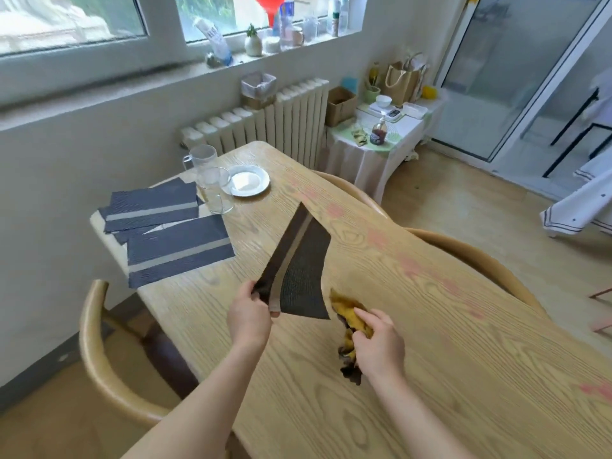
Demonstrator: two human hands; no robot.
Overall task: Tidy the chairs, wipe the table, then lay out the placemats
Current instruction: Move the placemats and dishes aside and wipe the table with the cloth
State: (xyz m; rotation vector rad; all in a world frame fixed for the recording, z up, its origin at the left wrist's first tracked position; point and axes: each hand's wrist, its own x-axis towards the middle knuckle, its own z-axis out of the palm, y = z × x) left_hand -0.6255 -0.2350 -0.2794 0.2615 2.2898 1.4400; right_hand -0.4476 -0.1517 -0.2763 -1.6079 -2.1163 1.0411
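Note:
My left hand (249,315) pinches the near edge of a dark placemat with a pale stripe (303,270) and holds it tilted up above the wooden table (430,376). My right hand (377,342) grips a crumpled yellow and brown cloth (347,321) that rests on the table just right of the lifted mat. More dark striped placemats (165,226) lie overlapping at the table's far left corner. Faint pink smears (410,260) run along the right side of the tabletop.
A white plate (248,180) and two clear glass mugs (212,180) stand at the far end. A wooden chair (99,352) is tucked in on the left; two chair backs (470,246) show along the right edge. A radiator and a small side table stand beyond.

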